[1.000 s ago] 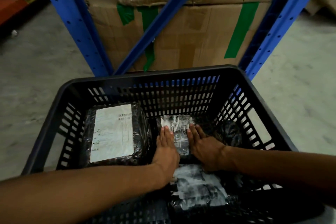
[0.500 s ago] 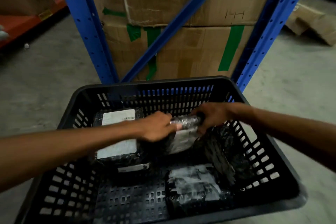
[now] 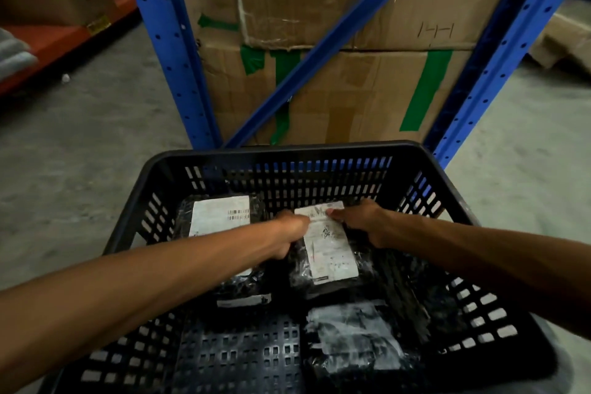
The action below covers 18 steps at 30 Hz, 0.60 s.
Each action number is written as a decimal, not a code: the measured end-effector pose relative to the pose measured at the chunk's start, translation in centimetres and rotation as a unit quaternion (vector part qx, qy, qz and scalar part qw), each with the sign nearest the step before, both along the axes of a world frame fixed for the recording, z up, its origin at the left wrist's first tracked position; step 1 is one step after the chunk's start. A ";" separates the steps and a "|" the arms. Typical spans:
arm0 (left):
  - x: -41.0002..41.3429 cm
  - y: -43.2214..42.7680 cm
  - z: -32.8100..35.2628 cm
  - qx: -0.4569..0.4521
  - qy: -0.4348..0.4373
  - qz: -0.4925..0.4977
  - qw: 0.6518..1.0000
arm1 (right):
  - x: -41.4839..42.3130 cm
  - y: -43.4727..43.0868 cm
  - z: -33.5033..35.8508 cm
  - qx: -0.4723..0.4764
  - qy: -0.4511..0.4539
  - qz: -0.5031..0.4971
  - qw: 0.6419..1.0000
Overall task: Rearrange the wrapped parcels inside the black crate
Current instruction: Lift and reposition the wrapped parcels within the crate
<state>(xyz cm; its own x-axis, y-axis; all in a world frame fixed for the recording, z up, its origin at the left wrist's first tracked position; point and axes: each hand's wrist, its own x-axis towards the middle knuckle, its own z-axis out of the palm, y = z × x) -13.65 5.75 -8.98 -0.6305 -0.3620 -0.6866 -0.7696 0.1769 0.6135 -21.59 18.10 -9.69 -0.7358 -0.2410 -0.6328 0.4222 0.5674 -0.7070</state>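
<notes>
The black slatted crate (image 3: 287,153) fills the lower half of the head view. Both hands grip one black-wrapped parcel with a white label (image 3: 331,253), lifted and tilted near the crate's middle. My left hand (image 3: 289,232) holds its far left corner, my right hand (image 3: 363,222) its far right corner. A larger labelled parcel (image 3: 220,213) lies at the far left, partly hidden by my left forearm. Another parcel with smeared white tape (image 3: 355,336) lies on the floor of the crate at the near right. A dark parcel (image 3: 406,291) leans against the right wall.
Blue shelving uprights (image 3: 172,57) and a diagonal brace stand just beyond the crate, with taped cardboard boxes (image 3: 351,93) behind them. Grey concrete floor (image 3: 80,137) lies on both sides. An orange shelf beam (image 3: 48,41) runs at the far left.
The hands went from lying flat on the middle parcel to gripping it. They have raised and turned it, so its white label now faces up. The camera view has shifted back.
</notes>
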 end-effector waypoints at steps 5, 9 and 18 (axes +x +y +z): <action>0.6 1.0 -3.9 -0.102 -0.039 -0.059 0.992 | 1.3 -0.2 -5.2 0.098 0.053 0.092 0.989; 0.1 1.0 -3.9 -0.156 -0.044 -0.075 0.984 | 1.1 -1.1 -5.9 0.203 0.089 0.214 0.951; 3.2 2.8 1.3 -0.205 -0.004 -0.384 0.900 | 3.2 1.4 1.8 0.362 0.237 0.562 0.705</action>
